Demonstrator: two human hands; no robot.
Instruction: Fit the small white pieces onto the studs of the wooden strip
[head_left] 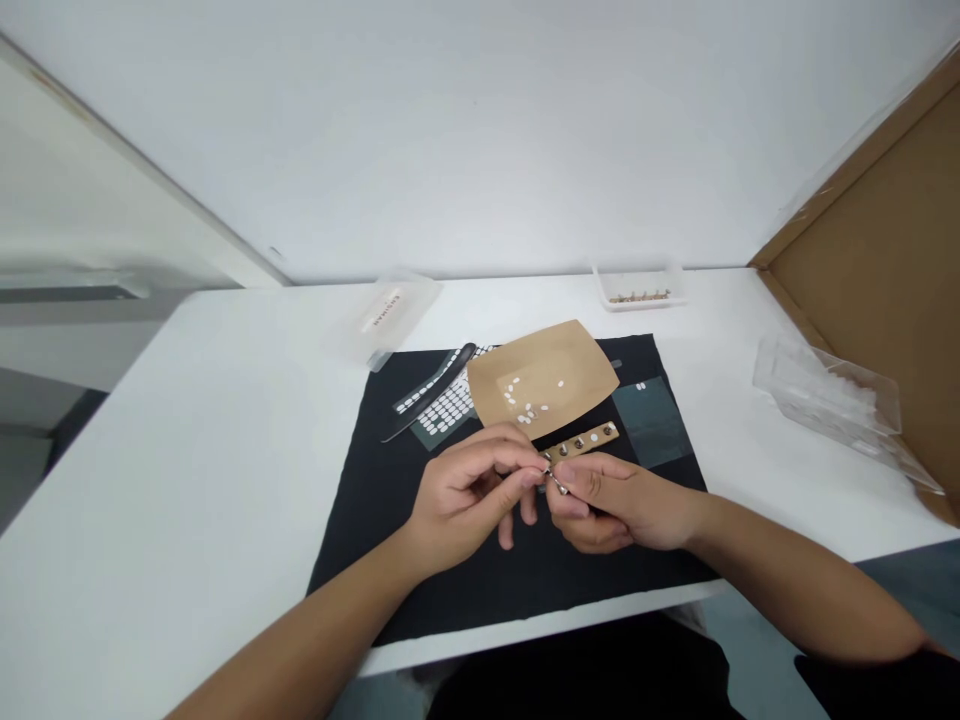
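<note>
My left hand and my right hand meet over the black cloth, thumbs and forefingers pinched together. Between their fingertips is a small shiny metal piece, mostly covered, so its exact kind does not show. Both hands are closed on it. Just behind the fingers lies a brown strip carrying several small metal parts and a white dot; its near end is hidden by my hands. Farther back, a tan sheet holds several loose white oval pieces.
Left on the black cloth, black tweezers lie across a sheet of white ovals. A dark green sheet is at right. Behind stand a clear tray and a translucent box lid; clear plastic boxes sit far right beside cardboard.
</note>
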